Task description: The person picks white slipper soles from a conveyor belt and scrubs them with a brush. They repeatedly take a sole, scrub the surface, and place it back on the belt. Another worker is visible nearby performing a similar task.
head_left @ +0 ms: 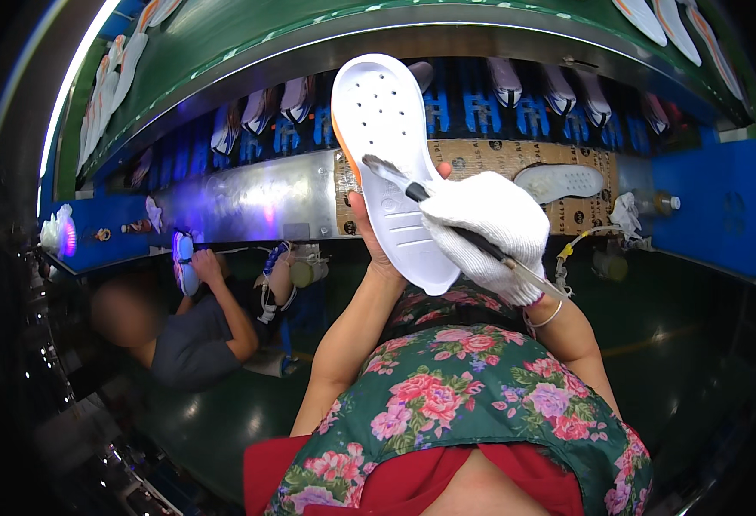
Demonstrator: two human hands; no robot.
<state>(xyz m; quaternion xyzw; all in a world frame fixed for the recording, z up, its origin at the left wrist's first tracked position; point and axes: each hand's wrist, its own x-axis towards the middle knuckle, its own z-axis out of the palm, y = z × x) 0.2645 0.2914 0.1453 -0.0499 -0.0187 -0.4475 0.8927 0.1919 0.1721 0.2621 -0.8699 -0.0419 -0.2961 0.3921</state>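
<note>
Both hands are raised in front of the person, above the floral apron (pixel 473 387). Bare, the left hand (pixel 369 225) is closed on the white shoe sole (pixel 391 163), gripping it from behind near its lower part, so that only the thumb side and a fingertip at the sole's right edge show; the rest of that hand is hidden by the sole. That sole stands nearly upright, its rounded toe end up and tilted slightly left, its ribbed and dotted face turned to the camera, with a thin orange edge along its left side. In a white knit glove, the right hand (pixel 485 228) is closed around a slim brush (pixel 447 219), held like a pen; its dark handle crosses the glove and its bristle tip lies on the sole's face about midway up. Each forearm rises from the lower edge, the left almost vertical, the right bent inward with a thin bracelet at the wrist. Behind them runs a metal worktop (pixel 258 202), with a second white sole (pixel 559 182) lying on cardboard toward its right end. At the left another person (pixel 193 331) sits, holding a sole; details there are dim and hard to make out.
</note>
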